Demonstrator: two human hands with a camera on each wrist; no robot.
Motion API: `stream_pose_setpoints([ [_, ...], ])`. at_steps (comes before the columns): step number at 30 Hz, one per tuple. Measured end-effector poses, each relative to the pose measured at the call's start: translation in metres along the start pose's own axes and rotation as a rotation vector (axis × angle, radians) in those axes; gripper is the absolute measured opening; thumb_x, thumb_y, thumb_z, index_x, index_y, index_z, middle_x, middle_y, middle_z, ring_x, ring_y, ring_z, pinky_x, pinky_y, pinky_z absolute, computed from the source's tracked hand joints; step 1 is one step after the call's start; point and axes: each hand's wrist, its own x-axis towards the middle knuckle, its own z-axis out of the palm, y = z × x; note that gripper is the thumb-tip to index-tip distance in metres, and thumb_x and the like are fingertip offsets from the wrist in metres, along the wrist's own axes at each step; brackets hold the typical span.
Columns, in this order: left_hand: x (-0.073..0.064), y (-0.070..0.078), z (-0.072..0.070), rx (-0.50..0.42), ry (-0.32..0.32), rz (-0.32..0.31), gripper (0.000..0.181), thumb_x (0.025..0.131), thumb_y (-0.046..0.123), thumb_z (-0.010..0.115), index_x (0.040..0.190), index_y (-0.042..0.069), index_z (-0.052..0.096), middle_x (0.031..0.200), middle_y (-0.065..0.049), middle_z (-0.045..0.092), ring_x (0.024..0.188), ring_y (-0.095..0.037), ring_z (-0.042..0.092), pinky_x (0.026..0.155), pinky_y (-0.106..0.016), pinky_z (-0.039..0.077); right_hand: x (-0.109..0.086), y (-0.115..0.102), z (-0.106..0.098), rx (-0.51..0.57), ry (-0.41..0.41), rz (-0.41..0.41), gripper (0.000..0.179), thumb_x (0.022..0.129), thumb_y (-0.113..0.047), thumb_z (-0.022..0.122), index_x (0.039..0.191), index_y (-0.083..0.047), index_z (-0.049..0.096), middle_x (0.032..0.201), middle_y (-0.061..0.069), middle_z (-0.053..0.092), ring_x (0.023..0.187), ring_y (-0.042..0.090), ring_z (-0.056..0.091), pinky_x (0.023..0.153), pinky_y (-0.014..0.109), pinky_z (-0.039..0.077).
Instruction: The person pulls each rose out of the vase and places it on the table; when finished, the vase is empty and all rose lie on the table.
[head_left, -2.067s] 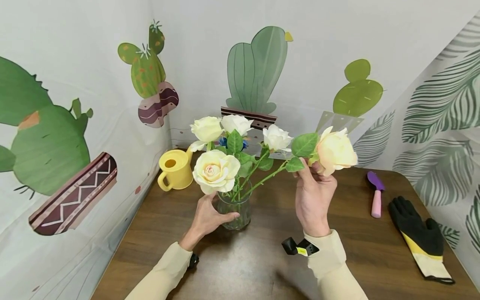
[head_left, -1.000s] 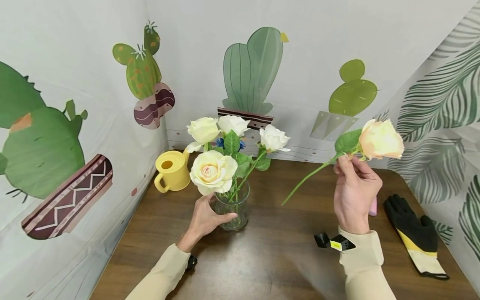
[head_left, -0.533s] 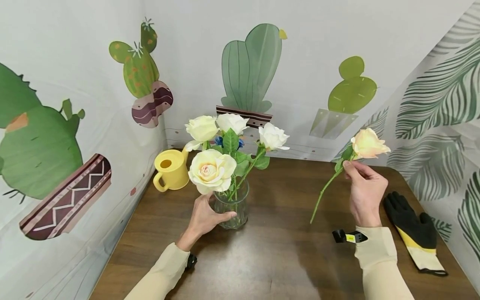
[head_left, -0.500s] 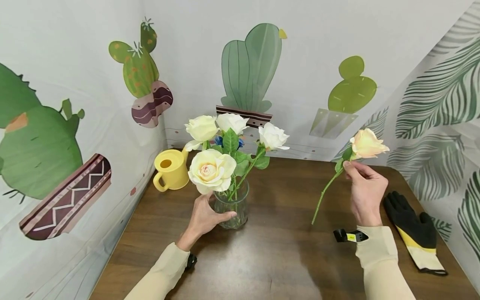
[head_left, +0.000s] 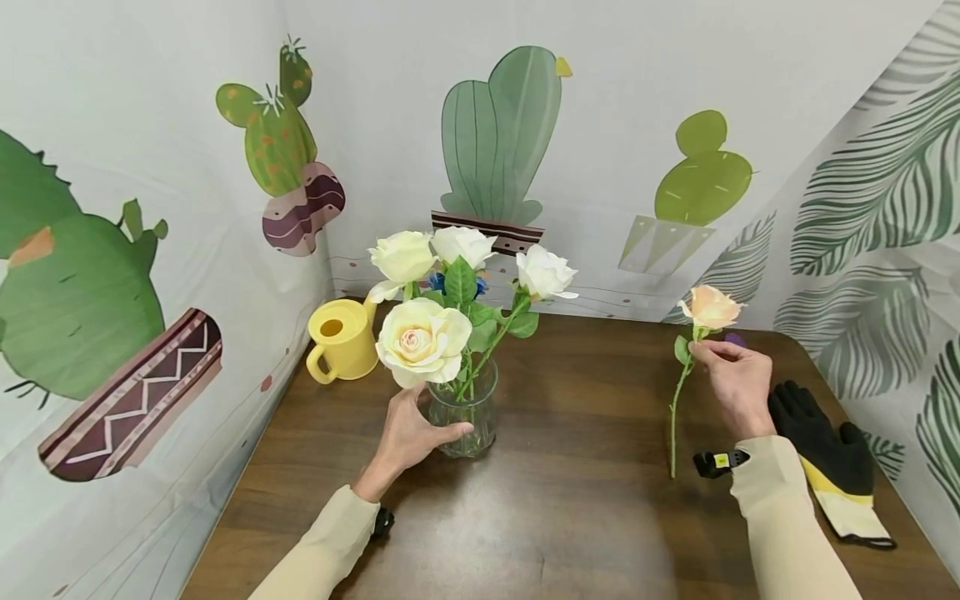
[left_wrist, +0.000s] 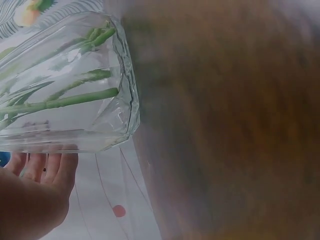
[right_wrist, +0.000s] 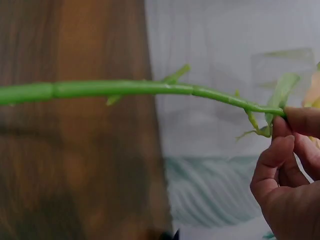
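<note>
"What's the right hand (head_left: 737,385) doing?"

"Thumb and fingertips are pinched together on the stem (head_left: 672,425) of the peach rose (head_left: 711,308), just below its bloom. The rest trails down from there."

"How will it handle?"

"Light, I'd judge: springy stem, petals that bruise, so under the bloom is where I'd take it. Well to the left of that pinch, the left hand (head_left: 411,433) is clasped round the glass vase (head_left: 483,408), probably heavier, slippery and breakable; I'd hold it by the body."

"What do the wrist views add?"

"The right one shows side shoots (right_wrist: 176,74) near the pinch but crops the stem's lower tip, which the head view keeps. The left one shows stem ends (left_wrist: 114,92) near the vase's base, unclear from above."
</note>
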Motion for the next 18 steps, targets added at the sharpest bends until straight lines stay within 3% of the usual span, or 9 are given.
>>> stream_pose_setpoints([
  [6,0.001,0.001,-0.001,-0.013,-0.016,-0.019,0.088,0.068,0.028,0.103,0.144,0.005,0.066,0.144,-0.018,0.071,0.131,-0.038,0.069,0.106,-0.058,0.061,0.019,0.024,-0.006,-0.224,-0.115,-0.030,0.029,0.102,-0.031,0.078,0.116,-0.006,0.084,0.075,-0.032,0.063,0.078,-0.003,0.058,0.066,0.018,0.050],
  [9,0.001,0.001,-0.001,-0.019,-0.021,-0.022,0.088,0.069,0.028,0.104,0.144,0.005,0.066,0.145,-0.017,0.071,0.132,-0.037,0.068,0.107,-0.058,0.060,0.026,0.033,-0.008,-0.322,-0.164,-0.039,0.041,0.103,-0.034,0.076,0.125,0.001,0.079,0.080,-0.029,0.066,0.085,-0.001,0.060,0.071,0.018,0.051],
  [13,0.001,0.001,-0.001,-0.018,-0.019,-0.020,0.088,0.068,0.027,0.104,0.144,0.005,0.066,0.144,-0.017,0.072,0.133,-0.036,0.068,0.107,-0.058,0.060,0.035,0.040,-0.009,-0.415,-0.203,-0.032,0.047,0.104,-0.034,0.074,0.129,0.005,0.076,0.111,0.006,0.078,0.110,0.021,0.063,0.085,0.028,0.051],
  [15,0.001,0.001,-0.001,-0.019,-0.017,-0.021,0.088,0.068,0.027,0.104,0.145,0.005,0.065,0.144,-0.017,0.071,0.133,-0.037,0.068,0.107,-0.058,0.060,0.039,0.044,-0.009,-0.446,-0.210,-0.029,0.048,0.104,-0.034,0.073,0.129,0.007,0.075,0.131,0.025,0.072,0.122,0.035,0.061,0.092,0.037,0.052],
  [18,0.001,0.001,-0.001,-0.022,-0.017,-0.024,0.088,0.068,0.027,0.104,0.144,0.005,0.066,0.144,-0.017,0.071,0.133,-0.036,0.068,0.107,-0.058,0.060,0.045,0.051,-0.010,-0.480,-0.222,-0.029,0.047,0.103,-0.031,0.073,0.129,0.009,0.074,0.145,0.036,0.062,0.134,0.047,0.056,0.103,0.051,0.052],
])
